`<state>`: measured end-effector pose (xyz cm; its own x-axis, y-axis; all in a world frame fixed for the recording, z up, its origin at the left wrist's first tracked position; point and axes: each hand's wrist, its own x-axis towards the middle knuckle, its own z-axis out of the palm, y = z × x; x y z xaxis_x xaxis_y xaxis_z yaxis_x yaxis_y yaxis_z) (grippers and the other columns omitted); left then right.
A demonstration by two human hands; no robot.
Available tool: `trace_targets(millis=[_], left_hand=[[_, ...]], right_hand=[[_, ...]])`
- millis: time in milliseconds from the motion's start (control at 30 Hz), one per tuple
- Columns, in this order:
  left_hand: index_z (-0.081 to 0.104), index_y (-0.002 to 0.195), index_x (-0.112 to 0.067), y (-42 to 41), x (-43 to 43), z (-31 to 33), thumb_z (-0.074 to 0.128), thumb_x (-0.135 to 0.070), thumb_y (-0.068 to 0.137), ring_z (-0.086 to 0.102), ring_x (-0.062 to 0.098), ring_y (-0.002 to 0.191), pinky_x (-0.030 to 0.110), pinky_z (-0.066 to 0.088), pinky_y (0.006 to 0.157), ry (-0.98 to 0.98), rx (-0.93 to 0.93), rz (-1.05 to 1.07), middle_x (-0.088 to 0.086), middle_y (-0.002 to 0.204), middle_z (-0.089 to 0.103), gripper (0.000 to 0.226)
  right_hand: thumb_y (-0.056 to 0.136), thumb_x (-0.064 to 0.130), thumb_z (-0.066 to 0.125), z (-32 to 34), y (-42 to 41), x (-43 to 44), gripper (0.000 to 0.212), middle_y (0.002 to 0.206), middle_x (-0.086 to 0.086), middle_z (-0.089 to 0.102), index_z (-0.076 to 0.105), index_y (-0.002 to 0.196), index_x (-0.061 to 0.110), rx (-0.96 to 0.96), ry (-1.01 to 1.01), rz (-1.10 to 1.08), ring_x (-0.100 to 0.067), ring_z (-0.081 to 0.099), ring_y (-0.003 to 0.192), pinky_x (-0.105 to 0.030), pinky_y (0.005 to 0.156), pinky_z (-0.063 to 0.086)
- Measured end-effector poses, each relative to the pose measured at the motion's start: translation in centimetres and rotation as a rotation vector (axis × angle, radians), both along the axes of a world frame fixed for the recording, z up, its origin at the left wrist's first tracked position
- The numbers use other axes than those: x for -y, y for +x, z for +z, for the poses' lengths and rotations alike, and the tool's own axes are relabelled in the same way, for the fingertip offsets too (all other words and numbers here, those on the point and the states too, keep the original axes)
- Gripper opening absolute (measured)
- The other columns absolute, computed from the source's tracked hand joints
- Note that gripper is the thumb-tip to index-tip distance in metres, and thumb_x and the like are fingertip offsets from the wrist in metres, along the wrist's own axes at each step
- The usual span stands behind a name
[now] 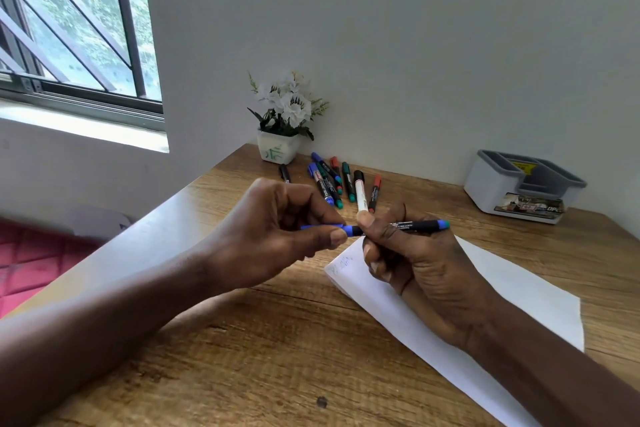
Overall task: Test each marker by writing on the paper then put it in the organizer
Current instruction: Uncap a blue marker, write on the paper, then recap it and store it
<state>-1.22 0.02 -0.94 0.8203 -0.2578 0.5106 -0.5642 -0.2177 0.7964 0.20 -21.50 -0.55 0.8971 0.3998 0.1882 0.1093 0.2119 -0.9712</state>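
Right grip is closed round a blue marker, barrel level above the paper; left grip pinches its blue cap at the marker's 9 o'clock end, cap and barrel touching. The paper lies on the tabletop with faint scribbles near its top corner. A loose bunch of markers sits at 12 o'clock, beside a flower pot. The organizer stands at 2 o'clock, well apart.
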Motion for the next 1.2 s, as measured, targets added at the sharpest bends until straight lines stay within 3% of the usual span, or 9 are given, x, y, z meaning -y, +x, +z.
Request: trace_targets(millis=[167,333,467,567,767,867,967,1100,1200], left_hand=[[0.076,0.097,-0.018,0.5,0.2,0.1,0.08,-0.027,0.086,0.069,0.017,0.072,0.033,0.056,0.064,0.083,0.049,0.068,0.002,0.083,0.074,0.015],[0.06,0.129,-0.031,1.0,-0.3,0.1,0.061,-0.063,0.09,0.065,0.003,0.109,0.031,0.053,0.084,0.462,0.112,0.252,-0.016,0.123,0.069,0.05],[0.044,0.149,-0.031,1.8,-0.3,0.1,0.037,-0.064,0.099,0.048,0.007,0.134,0.03,0.041,0.105,0.771,0.008,0.257,-0.009,0.156,0.045,0.061],[0.031,0.159,-0.025,2.9,0.1,0.2,0.033,-0.052,0.106,0.023,0.007,0.15,0.028,0.019,0.12,0.915,-0.037,0.218,-0.005,0.166,0.027,0.059],[0.014,0.162,-0.028,4.8,0.4,-0.8,0.029,-0.056,0.105,0.005,0.004,0.153,0.026,0.002,0.117,1.039,-0.068,0.191,-0.009,0.169,0.005,0.065],[0.011,0.162,-0.029,5.5,0.3,-1.3,0.026,-0.057,0.104,0.002,0.004,0.153,0.03,0.003,0.121,1.047,-0.04,0.19,-0.009,0.169,0.002,0.066],[0.011,0.162,-0.029,5.8,0.4,-1.5,0.024,-0.059,0.103,0.001,0.002,0.152,0.03,0.001,0.121,1.04,-0.037,0.178,-0.01,0.169,-0.001,0.067],[0.011,0.162,-0.028,5.8,0.4,-1.3,0.025,-0.059,0.104,0.001,0.002,0.152,0.028,-0.001,0.12,1.043,-0.032,0.166,-0.009,0.169,-0.002,0.067],[0.01,0.162,-0.028,5.7,0.4,-1.3,0.024,-0.059,0.104,0.0,0.002,0.152,0.028,-0.002,0.119,1.041,-0.034,0.159,-0.009,0.169,-0.003,0.067]], right_hand=[[0.083,0.024,0.071,1.1,0.3,0.1,0.015,0.065,-0.011,0.066,0.074,0.087,0.011,0.006,-0.032,0.001,-0.017,0.057,0.053,-0.024,0.046,0.045],[0.095,0.022,0.055,2.8,1.2,2.1,0.025,0.076,-0.012,0.071,0.074,0.104,0.008,0.11,0.068,-0.17,-0.019,0.064,0.066,-0.026,0.053,0.047],[0.102,0.035,0.044,3.4,2.3,4.3,0.043,0.096,-0.015,0.075,0.076,0.11,0.007,0.045,0.168,-0.239,-0.018,0.065,0.076,-0.026,0.06,0.045],[0.102,0.021,0.052,2.9,3.6,5.4,0.027,0.086,-0.006,0.077,0.078,0.103,0.015,0.035,0.068,-0.448,-0.012,0.063,0.066,-0.019,0.051,0.044],[0.091,0.008,0.071,1.9,5.0,7.3,0.037,0.084,0.001,0.078,0.066,0.119,0.031,0.058,-0.015,-0.636,-0.006,0.069,0.067,-0.02,0.052,0.051],[0.091,0.001,0.07,3.1,6.3,8.5,0.037,0.093,-0.006,0.079,0.065,0.125,0.013,0.114,0.056,-0.736,-0.007,0.071,0.067,-0.02,0.054,0.053],[0.086,0.004,0.076,5.8,9.0,10.6,0.029,0.092,-0.009,0.077,0.072,0.115,0.005,0.159,-0.049,-0.936,-0.007,0.068,0.061,-0.021,0.056,0.055],[0.081,0.008,0.079,9.6,13.5,12.4,0.018,0.094,-0.012,0.076,0.072,0.098,0.01,0.246,-0.337,-1.157,-0.025,0.075,0.08,-0.042,0.082,0.063],[0.079,0.011,0.08,10.7,16.5,12.6,0.015,0.086,-0.012,0.074,0.066,0.078,0.016,0.286,-0.544,-1.194,-0.029,0.076,0.08,-0.045,0.082,0.062]])
